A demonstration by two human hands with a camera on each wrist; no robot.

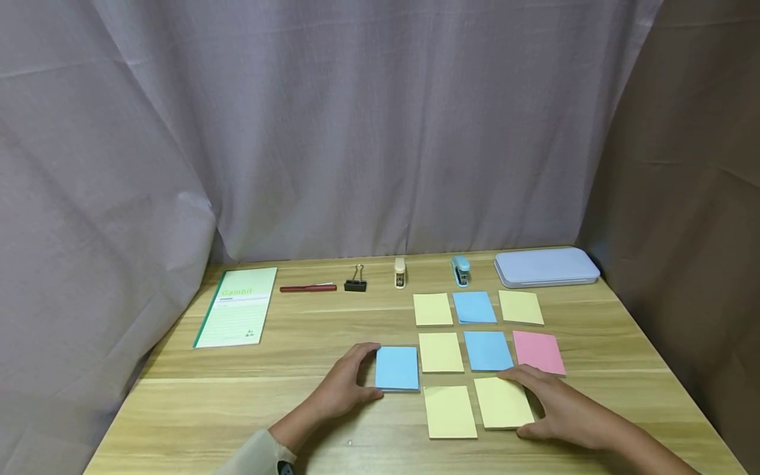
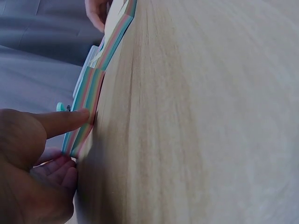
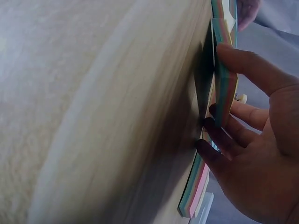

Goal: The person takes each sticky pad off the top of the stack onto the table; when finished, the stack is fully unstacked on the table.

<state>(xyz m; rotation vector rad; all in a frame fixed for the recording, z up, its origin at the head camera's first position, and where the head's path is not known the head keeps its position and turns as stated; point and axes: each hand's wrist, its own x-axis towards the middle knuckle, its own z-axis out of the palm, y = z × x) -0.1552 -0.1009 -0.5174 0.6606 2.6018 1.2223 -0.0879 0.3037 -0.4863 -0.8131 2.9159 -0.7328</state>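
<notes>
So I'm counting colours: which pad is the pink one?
The pink pad, at the right end of the middle row, just beyond the right hand; all others are yellow or blue.

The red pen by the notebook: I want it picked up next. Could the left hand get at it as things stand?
Probably yes. The red pen lies alone on bare table, ahead of the left hand, with nothing between them; the hand would first have to let go of the blue pad.
</notes>
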